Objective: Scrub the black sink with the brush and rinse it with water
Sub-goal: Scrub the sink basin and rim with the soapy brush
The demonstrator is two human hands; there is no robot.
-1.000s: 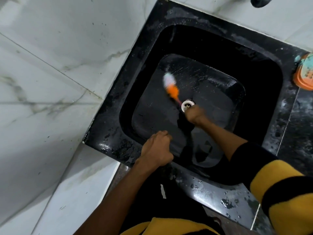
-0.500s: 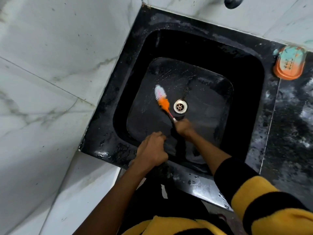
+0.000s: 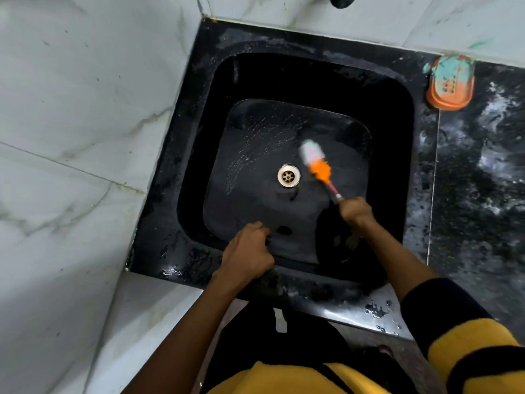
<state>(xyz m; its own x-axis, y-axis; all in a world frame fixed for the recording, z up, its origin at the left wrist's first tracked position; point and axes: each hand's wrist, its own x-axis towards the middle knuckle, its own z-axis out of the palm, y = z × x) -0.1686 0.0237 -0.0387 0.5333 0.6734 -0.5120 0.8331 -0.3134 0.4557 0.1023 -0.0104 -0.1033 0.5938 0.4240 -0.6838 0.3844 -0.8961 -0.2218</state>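
Note:
The black sink (image 3: 199,155) fills the middle of the head view, with a pale round drain (image 3: 288,176) in its floor. My right hand (image 3: 355,211) grips the handle of the brush (image 3: 318,163), whose white bristles and orange head lie blurred on the basin floor just right of the drain. Faint soapy streaks show on the floor behind the drain. My left hand (image 3: 247,255) curls over the sink's near rim.
An orange soap dish (image 3: 450,83) with teal soap sits on the dark counter (image 3: 483,180) at the right. Part of a tap (image 3: 342,0) shows at the top edge. White marble-look wall tiles (image 3: 85,109) close off the left side.
The brush has swept from left of the drain to its right side, my right hand moving with it. The view has shifted left. My left hand stays on the rim.

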